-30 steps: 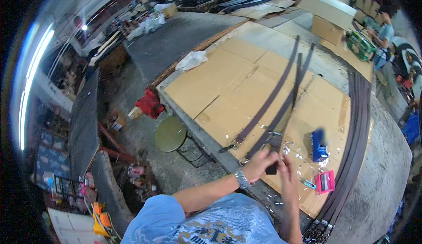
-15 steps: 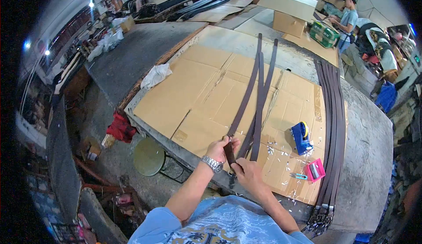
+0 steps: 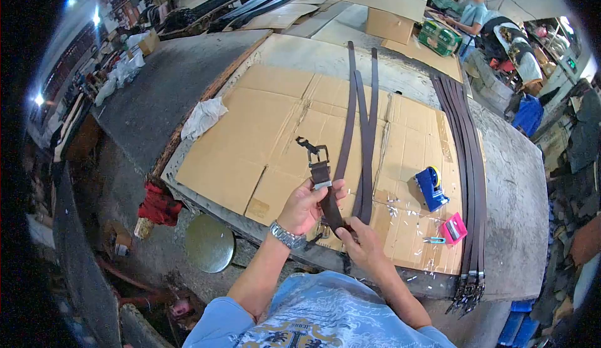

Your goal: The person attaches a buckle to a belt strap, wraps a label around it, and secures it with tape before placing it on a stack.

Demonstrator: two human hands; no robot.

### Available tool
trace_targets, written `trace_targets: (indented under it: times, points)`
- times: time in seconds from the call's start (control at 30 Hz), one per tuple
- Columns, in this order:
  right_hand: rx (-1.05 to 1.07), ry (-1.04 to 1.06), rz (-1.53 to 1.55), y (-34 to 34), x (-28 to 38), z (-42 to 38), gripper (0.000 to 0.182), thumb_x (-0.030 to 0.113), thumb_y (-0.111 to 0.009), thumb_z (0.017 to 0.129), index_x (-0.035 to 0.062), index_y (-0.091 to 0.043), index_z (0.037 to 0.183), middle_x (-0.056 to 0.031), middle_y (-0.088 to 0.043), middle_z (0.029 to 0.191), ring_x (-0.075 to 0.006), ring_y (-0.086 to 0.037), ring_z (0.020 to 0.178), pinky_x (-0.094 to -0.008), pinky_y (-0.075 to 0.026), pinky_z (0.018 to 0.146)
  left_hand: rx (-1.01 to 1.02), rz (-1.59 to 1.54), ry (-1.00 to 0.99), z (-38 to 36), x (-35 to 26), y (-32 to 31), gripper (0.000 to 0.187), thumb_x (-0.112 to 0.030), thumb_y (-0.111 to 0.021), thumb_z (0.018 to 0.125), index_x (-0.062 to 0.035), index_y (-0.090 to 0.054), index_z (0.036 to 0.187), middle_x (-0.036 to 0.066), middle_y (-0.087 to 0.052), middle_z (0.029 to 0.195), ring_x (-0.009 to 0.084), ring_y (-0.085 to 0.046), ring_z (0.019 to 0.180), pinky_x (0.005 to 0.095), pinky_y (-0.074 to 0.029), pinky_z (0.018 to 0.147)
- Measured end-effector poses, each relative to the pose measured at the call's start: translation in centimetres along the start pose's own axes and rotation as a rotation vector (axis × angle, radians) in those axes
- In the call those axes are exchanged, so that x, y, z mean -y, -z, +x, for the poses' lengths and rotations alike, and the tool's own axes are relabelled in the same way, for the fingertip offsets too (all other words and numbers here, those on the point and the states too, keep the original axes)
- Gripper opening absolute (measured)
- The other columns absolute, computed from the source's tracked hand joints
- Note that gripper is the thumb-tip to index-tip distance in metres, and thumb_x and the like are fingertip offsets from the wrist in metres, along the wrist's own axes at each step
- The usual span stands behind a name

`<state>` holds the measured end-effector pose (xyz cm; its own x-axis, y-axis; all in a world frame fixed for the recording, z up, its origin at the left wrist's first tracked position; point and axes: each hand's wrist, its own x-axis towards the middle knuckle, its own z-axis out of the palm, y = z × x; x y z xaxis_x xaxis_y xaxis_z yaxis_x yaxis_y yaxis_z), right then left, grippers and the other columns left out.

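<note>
My left hand (image 3: 302, 208), with a watch on its wrist, grips a dark belt (image 3: 320, 174) just below its metal buckle (image 3: 318, 154). The buckle points up and away over the cardboard. Pinched around the same belt lower down is my right hand (image 3: 363, 241). Beyond my hands, several dark straps (image 3: 365, 141) lie lengthwise on the cardboard (image 3: 282, 129). Another buckle shows partly beneath my hands at the table edge.
A blue tape dispenser (image 3: 432, 189), a pink box (image 3: 453, 229) and small cutters (image 3: 434, 240) lie right. Several belts (image 3: 463, 160) lie beyond them. A round stool (image 3: 210, 243) stands front left. A co-worker (image 3: 471, 19) stands at the back right.
The belt's buckle end now stands out above my left hand, where it was hidden before. My left hand has moved slightly left. The whole view has shifted.
</note>
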<state>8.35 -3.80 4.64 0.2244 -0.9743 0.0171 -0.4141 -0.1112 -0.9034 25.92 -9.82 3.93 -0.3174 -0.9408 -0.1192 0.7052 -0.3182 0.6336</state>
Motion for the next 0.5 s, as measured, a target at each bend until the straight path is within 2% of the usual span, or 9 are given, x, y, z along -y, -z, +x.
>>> trace_targets:
  times: [0.07,0.13,0.37,0.5]
  points:
    - [-0.079,0.039,0.068,-0.7,0.1,0.6,0.019,0.015,-0.062,0.087,-0.0031,-0.058,0.090,-0.0245,-0.056,0.072,-0.0437,-0.056,0.069,-0.0471,-0.041,0.058,0.035,0.014,0.022,-0.3,0.0,-0.1,0.030,-0.008,-0.054,0.094,-0.0039,-0.050,0.124,0.019,-0.059,0.121,0.0275,-0.061,0.108,0.0396,-0.052,0.090]
    - [-0.084,0.096,-0.088,-1.2,-0.1,1.3,0.018,0.014,-0.063,0.086,-0.0028,-0.056,0.087,-0.0236,-0.055,0.070,-0.0428,-0.056,0.067,-0.0467,-0.041,0.056,0.068,0.050,0.037,-0.4,0.0,-0.4,0.028,-0.009,-0.055,0.094,-0.0025,-0.052,0.121,0.019,-0.060,0.119,0.0272,-0.061,0.108,0.0392,-0.051,0.093]
    - [-0.189,0.199,-0.142,-1.4,1.7,2.3,0.024,0.015,-0.063,0.086,0.0008,-0.047,0.074,-0.0188,-0.048,0.063,-0.0387,-0.052,0.060,-0.0462,-0.036,0.053,0.126,0.147,0.099,0.8,-2.0,-0.8,0.029,-0.010,-0.056,0.094,-0.0012,-0.051,0.121,0.020,-0.062,0.115,0.0285,-0.062,0.107,0.0394,-0.051,0.093]
    - [-0.192,0.142,-0.182,-2.0,1.8,2.6,0.028,0.019,-0.061,0.090,0.0000,-0.047,0.075,-0.0165,-0.043,0.065,-0.0343,-0.045,0.062,-0.0421,-0.036,0.059,0.134,0.160,0.082,2.2,-2.7,-0.1,0.028,-0.009,-0.055,0.094,-0.0005,-0.051,0.120,0.021,-0.061,0.115,0.0299,-0.061,0.108,0.0396,-0.051,0.094]
